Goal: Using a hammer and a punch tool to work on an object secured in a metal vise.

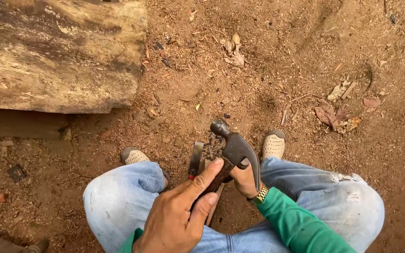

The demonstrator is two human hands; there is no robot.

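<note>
I am seated low, with my knees in light blue jeans (123,197) spread apart. My left hand (176,218) grips the dark wooden handle of a claw hammer (234,147), thumb stretched along the handle. The hammer's dark metal head is raised between my knees, its claw curving down to the right. Just below the head, my right hand (243,180), with a gold watch on its wrist and a green sleeve, is curled around a narrow wooden piece (214,206). A flat metal blade (196,158) with a red spot at its base stands just left of the hammer.
A big weathered log (57,54) lies at the upper left on reddish dirt strewn with sawdust. Dry leaves (336,112) lie at the right and a few more leaves (233,49) at the top middle. My pale perforated shoes (273,145) rest on the ground.
</note>
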